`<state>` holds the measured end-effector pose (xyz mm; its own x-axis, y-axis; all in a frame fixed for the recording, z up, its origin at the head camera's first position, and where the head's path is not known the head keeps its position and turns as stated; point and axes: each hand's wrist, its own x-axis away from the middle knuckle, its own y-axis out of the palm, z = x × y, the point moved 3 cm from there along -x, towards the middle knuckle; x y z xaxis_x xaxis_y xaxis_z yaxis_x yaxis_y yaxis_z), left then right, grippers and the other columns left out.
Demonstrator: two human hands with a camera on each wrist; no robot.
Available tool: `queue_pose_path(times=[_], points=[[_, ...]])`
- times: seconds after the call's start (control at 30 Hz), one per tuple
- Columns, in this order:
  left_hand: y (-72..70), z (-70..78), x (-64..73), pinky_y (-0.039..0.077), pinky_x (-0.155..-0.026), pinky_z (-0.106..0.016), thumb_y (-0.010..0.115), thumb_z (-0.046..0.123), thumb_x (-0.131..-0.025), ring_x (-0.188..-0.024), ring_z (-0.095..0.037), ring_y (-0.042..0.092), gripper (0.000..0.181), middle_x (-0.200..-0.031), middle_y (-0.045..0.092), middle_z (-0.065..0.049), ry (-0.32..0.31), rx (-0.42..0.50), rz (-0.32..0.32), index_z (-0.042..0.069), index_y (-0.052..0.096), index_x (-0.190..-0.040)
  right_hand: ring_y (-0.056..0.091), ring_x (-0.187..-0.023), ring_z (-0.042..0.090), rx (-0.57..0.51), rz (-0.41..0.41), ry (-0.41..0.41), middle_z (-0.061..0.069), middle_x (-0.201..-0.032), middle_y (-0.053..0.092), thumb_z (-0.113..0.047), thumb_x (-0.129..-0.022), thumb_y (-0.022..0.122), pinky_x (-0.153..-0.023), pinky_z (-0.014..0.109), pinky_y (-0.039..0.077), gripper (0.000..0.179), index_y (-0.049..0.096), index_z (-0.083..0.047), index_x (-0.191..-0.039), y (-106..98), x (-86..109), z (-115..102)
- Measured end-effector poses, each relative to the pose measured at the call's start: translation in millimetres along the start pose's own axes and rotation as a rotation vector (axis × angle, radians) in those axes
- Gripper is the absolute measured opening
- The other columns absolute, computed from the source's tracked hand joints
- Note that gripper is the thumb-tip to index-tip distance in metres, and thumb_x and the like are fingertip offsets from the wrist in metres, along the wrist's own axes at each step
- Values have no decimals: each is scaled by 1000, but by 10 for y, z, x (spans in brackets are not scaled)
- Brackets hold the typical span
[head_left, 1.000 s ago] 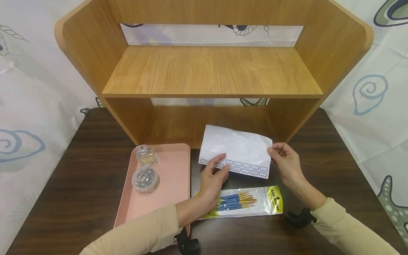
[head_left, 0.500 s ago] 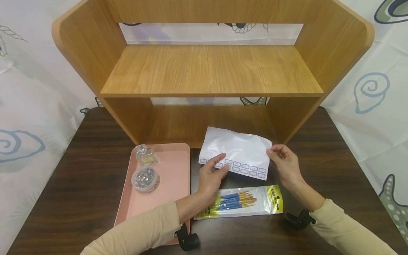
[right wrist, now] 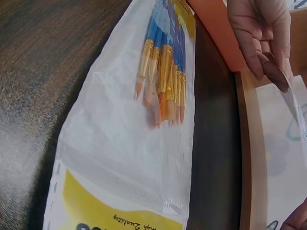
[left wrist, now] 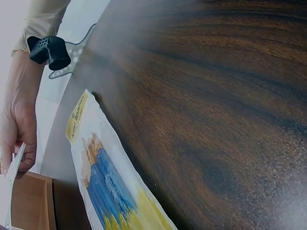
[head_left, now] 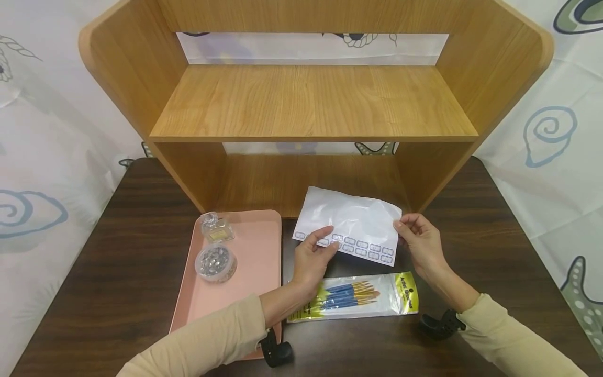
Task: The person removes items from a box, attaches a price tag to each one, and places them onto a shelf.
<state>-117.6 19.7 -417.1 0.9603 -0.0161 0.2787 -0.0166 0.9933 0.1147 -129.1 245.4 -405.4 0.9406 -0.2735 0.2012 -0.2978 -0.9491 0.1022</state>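
Work clear of the wooden shelf [head_left: 313, 102], its front edge close behind the sheet; the dark surface [head_left: 461, 225] leaves open room rightward. The pink tray [head_left: 259, 251] bounds the left, the brush packet [head_left: 348, 298] the near side. Stretch the white sheet [head_left: 353, 209] gently, evenly: the right hand [head_left: 424, 243] pinches its right edge, the left hand [head_left: 311, 264] seems to grip its lower edge, fingers partly hidden. Avoid creasing the printed labels [head_left: 361, 244].

Desk [head_left: 89, 262]: dk brown wood-grain top, slight sheen. At back, lt-brown wooden shelf unit [head_left: 313, 102] stands upright, 2 levels vis. On L, pink tray [head_left: 259, 251], flat, far edge close to unit. Just R of tray, pkt of artist brushes [head_left: 355, 298], flat, lying crosswise, yellow end w/ lettering to R.
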Motion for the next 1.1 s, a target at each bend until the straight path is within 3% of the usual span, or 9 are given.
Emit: queue_pose_path(times=[0.13,0.3,0.6,0.8,1.1], points=[[2,6,-2,50,-74,-23,64,-1,-84,-79,-9,60,42,-101,67,-11,3,29,-16,8,59,-124,51,-66,5,6,-6,-4,-8,-75,56,-5,-88,64,-59,17,46,13,61,-17,-86,0,10,8],[6,12,-16,49,-73,-17,63,-3,-84,-83,-7,60,42,-111,66,-13,18,24,-16,8,60,-125,52,-67,5,8,-12,-4,-8,-76,56,-5,-88,64,-60,16,47,13,60,-17,-86,6,27,27],[6,-11,-26,50,-72,-27,64,-1,-84,-76,-8,61,32,-96,69,-10,-12,34,14,8,65,-114,52,-66,4,1,-5,-13,-8,-74,56,-2,-88,63,-59,15,47,17,61,-18,-84,14,36,54],[3,-19,-26,51,-72,-27,64,-1,-84,-76,-8,61,28,-96,70,-12,-15,39,3,5,66,-112,52,-66,4,10,4,-6,-8,-73,56,-2,-88,62,-59,16,47,18,61,-19,-83,11,33,69],[-15,-45,-41,50,-61,-27,66,3,-83,-67,-15,62,23,-84,70,-9,-31,9,0,4,64,-106,52,-66,4,28,-2,-3,-9,-74,56,-3,-89,62,-59,16,46,16,61,-19,-84,7,17,80]])
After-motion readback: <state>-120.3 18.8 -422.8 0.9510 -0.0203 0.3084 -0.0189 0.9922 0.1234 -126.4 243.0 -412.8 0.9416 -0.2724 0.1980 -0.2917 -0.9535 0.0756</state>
